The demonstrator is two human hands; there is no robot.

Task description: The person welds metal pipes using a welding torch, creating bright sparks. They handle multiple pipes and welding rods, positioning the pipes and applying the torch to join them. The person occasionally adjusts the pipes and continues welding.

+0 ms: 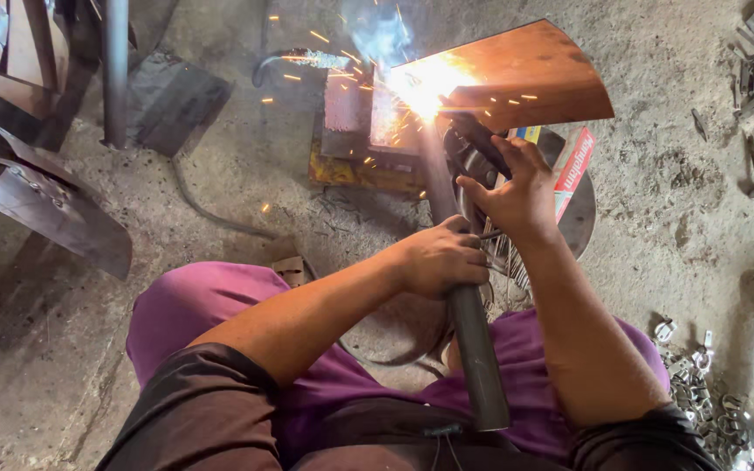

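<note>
My left hand [440, 258] grips a long dark metal pipe [473, 349] that runs from my lap up toward a bright welding arc [419, 87]. My right hand [517, 187] holds a dark welding electrode holder [475, 133] whose tip meets the arc. Sparks and smoke fly from the spot where the pipe's far end meets a curved rusty steel sheet [525, 74]. A small rusty metal block [346, 109] stands just left of the arc.
Bent steel sheets [54, 209] lie at the left, near an upright pipe [115, 70]. A round metal disc [579, 218] and a red-and-white box [573, 170] sit under my right hand. Small metal rings [709, 401] are heaped at lower right. A cable [211, 214] crosses the concrete floor.
</note>
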